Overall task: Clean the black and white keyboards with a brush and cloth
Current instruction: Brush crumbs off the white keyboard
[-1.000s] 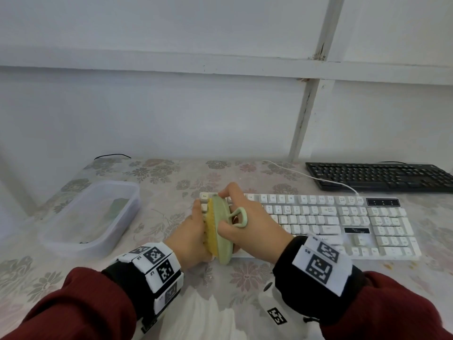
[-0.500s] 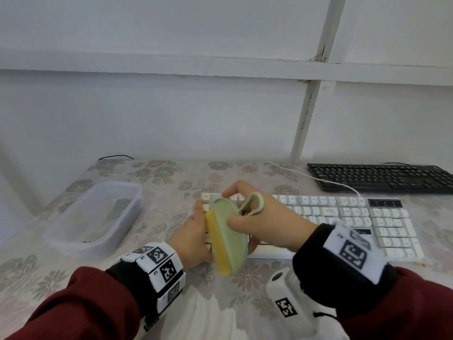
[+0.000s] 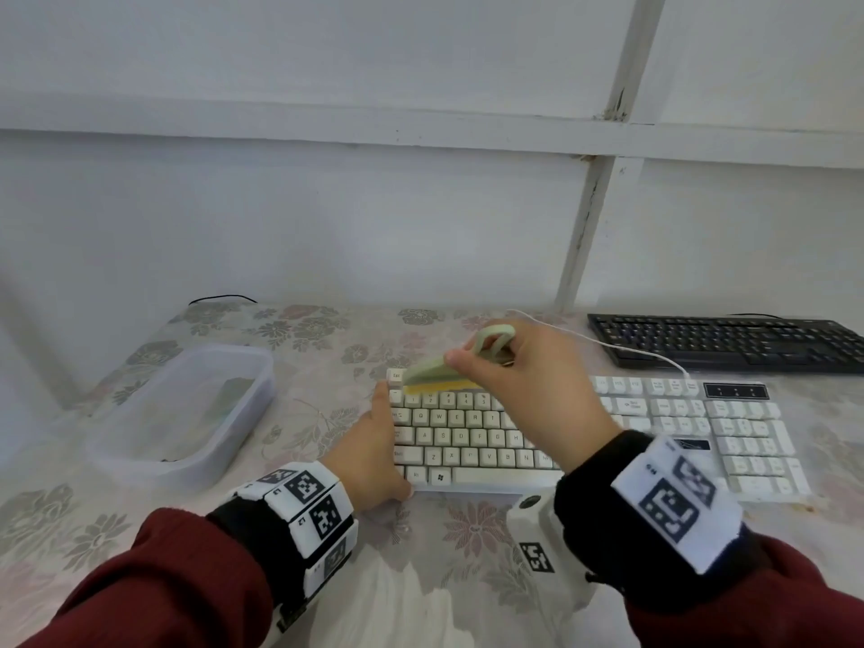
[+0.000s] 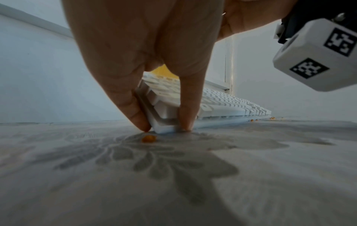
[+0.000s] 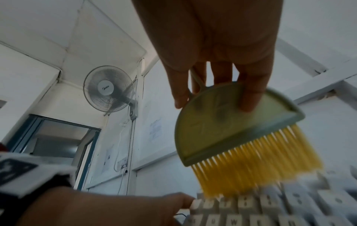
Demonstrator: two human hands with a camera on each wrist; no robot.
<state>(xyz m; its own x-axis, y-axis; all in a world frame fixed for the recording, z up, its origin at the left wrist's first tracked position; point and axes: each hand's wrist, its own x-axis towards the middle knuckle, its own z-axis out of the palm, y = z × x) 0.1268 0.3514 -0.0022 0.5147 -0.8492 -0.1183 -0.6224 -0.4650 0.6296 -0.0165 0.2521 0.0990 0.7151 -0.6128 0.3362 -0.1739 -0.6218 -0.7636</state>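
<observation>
Head view: brush (image 3: 432, 372) lies along white keyboard (image 3: 654, 437); bristles down.

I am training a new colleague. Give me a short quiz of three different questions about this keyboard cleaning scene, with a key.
1. True or false: the right hand holds the brush.
2. Which keyboard do the yellow bristles touch? A) black keyboard B) white keyboard
3. Fill in: the left hand steadies the white keyboard at its ____ end.

Key: 1 true; 2 B; 3 left.
</observation>
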